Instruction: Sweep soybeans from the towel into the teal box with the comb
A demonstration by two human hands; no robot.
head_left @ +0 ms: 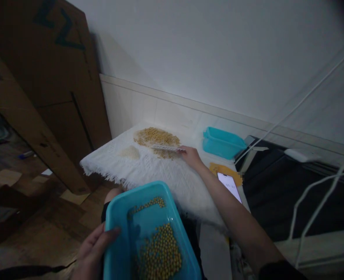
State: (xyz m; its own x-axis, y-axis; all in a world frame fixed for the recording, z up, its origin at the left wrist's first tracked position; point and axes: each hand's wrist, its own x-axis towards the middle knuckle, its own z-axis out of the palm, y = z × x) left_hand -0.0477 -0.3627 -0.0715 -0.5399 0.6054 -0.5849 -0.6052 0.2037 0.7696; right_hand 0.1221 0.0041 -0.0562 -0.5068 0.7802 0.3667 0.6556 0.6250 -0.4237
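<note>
My left hand [94, 247] is closed on the near left rim of a blue plastic basin [118, 210], its thumb over the edge. Inside the basin lie many round yellowish beans [162, 252], which look like soybeans. My right hand [189, 155] reaches out over the table and grips the end of a flat, pale, perforated strip [167, 147]; its exact kind I cannot make out. The strip is held at the front of a heap of similar beans [157, 136] on a white fringed cloth [151, 179]. Left of that heap is a small pile of white grains [130, 152].
A second blue basin [223, 143] stands at the table's right, against the wall. Near my right forearm lie a lit phone [229, 186] and a yellow packet [218, 168]. White cables [303, 99] hang at right. Tall cardboard boxes [58, 77] stand on the left.
</note>
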